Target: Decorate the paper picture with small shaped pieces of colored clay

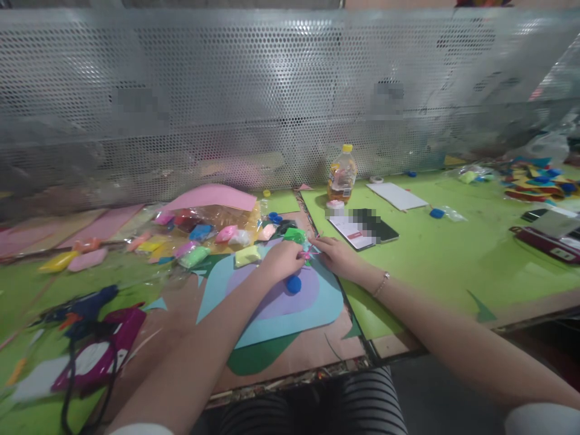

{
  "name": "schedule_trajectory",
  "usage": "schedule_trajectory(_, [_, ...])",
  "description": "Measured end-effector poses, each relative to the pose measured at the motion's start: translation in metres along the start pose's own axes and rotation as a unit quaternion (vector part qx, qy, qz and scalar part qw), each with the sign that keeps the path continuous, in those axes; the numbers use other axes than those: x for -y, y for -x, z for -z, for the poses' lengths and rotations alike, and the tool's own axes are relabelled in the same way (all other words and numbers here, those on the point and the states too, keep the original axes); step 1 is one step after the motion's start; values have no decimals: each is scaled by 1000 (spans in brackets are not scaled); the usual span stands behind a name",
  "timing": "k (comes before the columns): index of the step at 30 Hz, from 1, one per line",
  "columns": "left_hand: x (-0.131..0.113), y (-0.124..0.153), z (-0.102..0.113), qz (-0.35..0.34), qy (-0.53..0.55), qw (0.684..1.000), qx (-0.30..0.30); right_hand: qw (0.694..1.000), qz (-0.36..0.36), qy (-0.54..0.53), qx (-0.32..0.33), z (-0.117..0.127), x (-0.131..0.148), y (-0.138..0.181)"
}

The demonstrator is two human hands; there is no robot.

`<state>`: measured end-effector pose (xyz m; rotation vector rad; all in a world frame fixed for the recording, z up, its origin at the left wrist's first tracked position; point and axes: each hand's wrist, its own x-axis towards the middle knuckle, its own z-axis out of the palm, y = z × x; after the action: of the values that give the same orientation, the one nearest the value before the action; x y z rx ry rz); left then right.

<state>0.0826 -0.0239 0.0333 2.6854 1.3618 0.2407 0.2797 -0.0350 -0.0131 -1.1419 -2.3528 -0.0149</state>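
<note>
Meeting over the layered sheets, the left hand (283, 261) and right hand (336, 256) come close around a small pink piece (310, 254), right at the far edge of the purple sheet (304, 298). The left fingers curl in against that piece; the right hand lies flatter, its fingertips just beside it. Is either grip actually pinching it? Too small and blurred, I cannot tell.

Now, how far along? The layering looks done: purple rests on the light blue sheet (331, 297), and a dark green sheet (263, 357) peeks out underneath on the worktop (446, 260). One blue round piece (294, 284) sits on the purple, near the left wrist, with no hand on it. The pink detail between the fingers looks unfinished, and most of the purple in view is bare.

Plenty of material waits, too! A bright green packet (295, 235) lies just beyond the fingers, a pale yellow packet (248, 257) lies by the left hand, and the blue glue gun (93, 303) rests untouched, well off to the left.
</note>
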Motion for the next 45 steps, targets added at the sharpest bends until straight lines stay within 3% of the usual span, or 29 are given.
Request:
schedule_trajectory(27, [4,-2,-6,-17,1,1000,-10,997,-33,34,55,2,4,1])
schedule_trajectory(45, [1,-3,-4,-28,-24,999,-3,999,0,45,17,-1,2,2])
